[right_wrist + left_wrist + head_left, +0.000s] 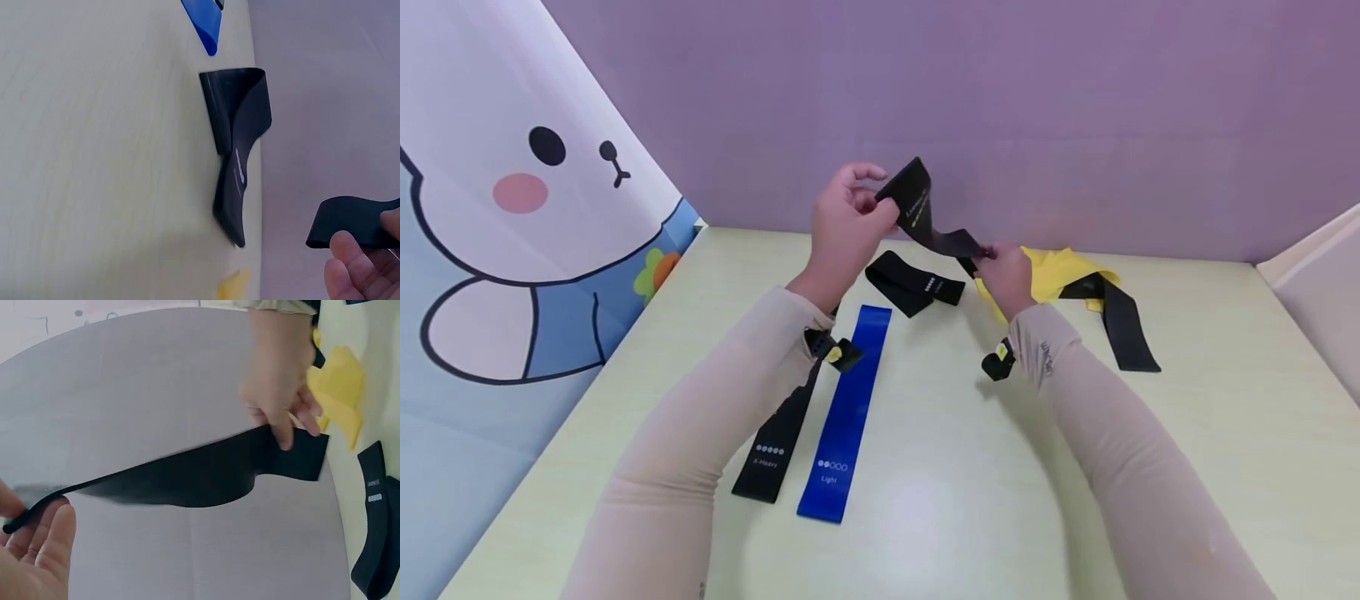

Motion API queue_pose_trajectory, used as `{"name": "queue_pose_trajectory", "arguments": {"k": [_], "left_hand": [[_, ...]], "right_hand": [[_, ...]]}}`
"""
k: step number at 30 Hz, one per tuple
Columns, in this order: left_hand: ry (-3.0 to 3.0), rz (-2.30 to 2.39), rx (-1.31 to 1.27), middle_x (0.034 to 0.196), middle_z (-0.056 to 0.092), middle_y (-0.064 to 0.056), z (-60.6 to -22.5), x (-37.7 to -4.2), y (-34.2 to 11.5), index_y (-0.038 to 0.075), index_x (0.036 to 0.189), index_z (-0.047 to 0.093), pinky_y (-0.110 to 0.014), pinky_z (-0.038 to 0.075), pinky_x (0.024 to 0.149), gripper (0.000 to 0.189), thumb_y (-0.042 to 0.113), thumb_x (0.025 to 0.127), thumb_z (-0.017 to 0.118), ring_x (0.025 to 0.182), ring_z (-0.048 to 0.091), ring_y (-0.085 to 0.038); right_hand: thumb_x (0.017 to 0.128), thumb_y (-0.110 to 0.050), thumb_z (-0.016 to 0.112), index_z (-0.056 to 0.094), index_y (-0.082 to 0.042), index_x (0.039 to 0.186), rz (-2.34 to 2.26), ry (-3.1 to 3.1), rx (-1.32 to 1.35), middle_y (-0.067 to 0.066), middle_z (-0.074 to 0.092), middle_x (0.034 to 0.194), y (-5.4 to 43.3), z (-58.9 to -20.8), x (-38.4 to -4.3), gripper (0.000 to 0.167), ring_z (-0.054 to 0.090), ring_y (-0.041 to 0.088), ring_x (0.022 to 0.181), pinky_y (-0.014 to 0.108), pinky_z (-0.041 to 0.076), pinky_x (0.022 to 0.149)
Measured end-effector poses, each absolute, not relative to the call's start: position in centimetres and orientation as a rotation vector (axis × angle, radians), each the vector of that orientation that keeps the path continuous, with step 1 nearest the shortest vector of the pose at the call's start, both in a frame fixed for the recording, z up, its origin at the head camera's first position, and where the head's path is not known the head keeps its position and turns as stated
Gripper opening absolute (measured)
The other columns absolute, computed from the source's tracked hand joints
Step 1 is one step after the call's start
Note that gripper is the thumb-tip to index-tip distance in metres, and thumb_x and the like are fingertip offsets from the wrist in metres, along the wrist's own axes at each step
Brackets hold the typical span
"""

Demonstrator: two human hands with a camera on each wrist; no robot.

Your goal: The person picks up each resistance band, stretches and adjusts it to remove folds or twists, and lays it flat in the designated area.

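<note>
A black resistance band (951, 242) with pale print is stretched out in the air between both hands, twisted along its length. At its raised end, my left hand (848, 233) pinches it between thumb and fingers. My right hand (1006, 277) grips it near the other end, and a short piece sticks out past the fingers in the left wrist view. Below on the table lies another black band (910, 279), folded over itself. A blue band (850, 417) marked Light lies flat beside a black band (775, 446) marked X-Heavy, partly hidden by the left forearm.
Behind the right hand are a crumpled yellow band (1052, 271) and a black band (1131, 333) draped across it. A purple backdrop (970, 100) rises at the table's far edge. On the left hangs a cloth (565, 233) with a cartoon print.
</note>
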State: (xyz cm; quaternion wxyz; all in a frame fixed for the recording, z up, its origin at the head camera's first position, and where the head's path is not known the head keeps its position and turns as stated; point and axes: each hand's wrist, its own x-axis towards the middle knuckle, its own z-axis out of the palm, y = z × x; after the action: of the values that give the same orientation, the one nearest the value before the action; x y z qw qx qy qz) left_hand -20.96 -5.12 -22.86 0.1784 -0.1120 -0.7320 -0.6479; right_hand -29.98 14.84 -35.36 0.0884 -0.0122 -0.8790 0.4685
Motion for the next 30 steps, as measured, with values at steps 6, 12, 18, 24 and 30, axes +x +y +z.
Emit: {"name": "queue_pose_trajectory", "arguments": {"k": [6,12,18,24,30], "left_hand": [[-2.165,-1.68,-0.465,0.095,0.068,-0.017,-23.8,-19.9,-6.1,0.002,0.123,0.064,-0.024,0.053,0.061,0.035,-0.004,0.09,0.052,0.063,0.062,-0.022],[-2.295,-1.22,-0.641,0.09,0.071,-0.011,-24.7,-19.3,-6.8,0.003,0.117,0.069,-0.016,0.037,0.048,0.03,0.0,0.091,0.054,0.054,0.056,-0.016],[-2.424,-0.937,-0.786,0.094,0.072,-0.013,-25.6,-18.4,-7.2,-0.002,0.11,0.069,-0.018,0.043,0.052,0.028,-0.001,0.085,0.056,0.064,0.066,-0.016],[-2.44,-0.663,-0.969,0.102,0.071,-0.014,-26.4,-17.5,-7.1,-0.002,0.108,0.07,-0.025,0.054,0.068,0.019,0.0,0.09,0.063,0.075,0.07,-0.02],[-2.198,-0.493,-1.029,0.079,0.072,-0.008,-26.7,-17.9,-8.0,0.002,0.1,0.074,-0.028,0.053,0.063,0.016,0.003,0.084,0.072,0.065,0.066,-0.019]], "right_hand": [[0.094,-0.008,0.055,0.066,0.002,0.117,1.368,-2.61,-0.062,0.021,0.067,0.109,15.9,-35.3,-30.7,0.027,0.069,0.03,0.087,0.018,0.045,0.058],[0.092,-0.005,0.054,0.067,0.0,0.117,1.324,-2.638,-0.017,0.019,0.068,0.107,16.6,-35.5,-30.5,0.029,0.068,0.032,0.085,0.02,0.043,0.056],[0.088,0.001,0.05,0.067,0.0,0.118,1.271,-2.635,0.0,0.02,0.068,0.106,16.9,-35.7,-30.3,0.034,0.066,0.032,0.085,0.022,0.043,0.059],[0.082,0.006,0.052,0.068,0.004,0.111,1.177,-2.619,0.069,0.021,0.068,0.104,16.8,-36.5,-30.4,0.034,0.063,0.033,0.091,0.037,0.047,0.077],[0.087,0.003,0.054,0.068,0.003,0.109,1.072,-2.642,0.133,0.02,0.068,0.105,16.8,-36.9,-30.6,0.027,0.064,0.035,0.094,0.044,0.047,0.083]]}}
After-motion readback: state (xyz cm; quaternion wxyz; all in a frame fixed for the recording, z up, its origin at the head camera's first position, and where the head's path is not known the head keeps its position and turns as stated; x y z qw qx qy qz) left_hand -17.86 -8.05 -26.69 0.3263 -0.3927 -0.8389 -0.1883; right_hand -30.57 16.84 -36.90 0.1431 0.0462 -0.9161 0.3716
